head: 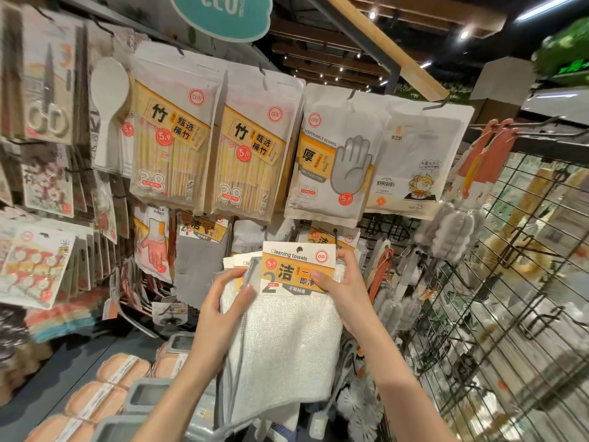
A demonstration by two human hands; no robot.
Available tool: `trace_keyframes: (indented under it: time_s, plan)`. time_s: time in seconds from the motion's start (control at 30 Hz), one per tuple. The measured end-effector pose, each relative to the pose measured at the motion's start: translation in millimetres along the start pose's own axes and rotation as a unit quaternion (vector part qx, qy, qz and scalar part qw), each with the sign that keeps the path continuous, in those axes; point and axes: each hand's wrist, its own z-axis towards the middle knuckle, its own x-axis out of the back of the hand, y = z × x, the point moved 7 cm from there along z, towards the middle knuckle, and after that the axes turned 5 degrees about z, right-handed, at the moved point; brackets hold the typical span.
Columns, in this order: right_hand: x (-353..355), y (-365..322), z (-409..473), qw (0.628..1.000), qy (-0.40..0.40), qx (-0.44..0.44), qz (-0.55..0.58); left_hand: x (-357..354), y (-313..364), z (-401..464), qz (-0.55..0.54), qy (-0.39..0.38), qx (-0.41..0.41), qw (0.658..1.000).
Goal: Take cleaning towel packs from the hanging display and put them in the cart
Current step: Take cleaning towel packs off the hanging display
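Towel pack (288, 311) hanging low on the display, header card (298, 266) seemingly on its hook. Right hand (342, 290) pinching the card to slide it off; left hand (223, 311) gripping the cloth edge, steadying. Wire rack (497, 314) crowding the right side; open room toward the body. Cart not showing.

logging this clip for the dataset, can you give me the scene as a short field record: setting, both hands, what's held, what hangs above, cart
setting: shop aisle, hanging display of household goods
left hand: grips the left edge of the white cleaning towel pack
right hand: pinches the pack's header card, thumb on its front
pack state: in both hands in front of the display
behind it: more towel packs on the hook
above: two bamboo chopstick packs, disposable gloves pack
cart: not in view
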Motion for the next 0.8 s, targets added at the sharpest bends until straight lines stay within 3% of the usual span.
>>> trace_keyframes:
  time_s: [0.33,0.53,0.8]
  plan:
    - [25,-7,10,0.994,0.097,0.055,-0.015,5,-2,4,0.013,0.045,-0.015,0.999]
    - [48,8,18,0.985,0.166,0.042,-0.006,11,-6,10,0.024,0.050,-0.031,0.998]
    - [60,10,32,0.977,0.204,0.052,-0.020,15,-8,17,0.024,0.054,-0.040,0.997]
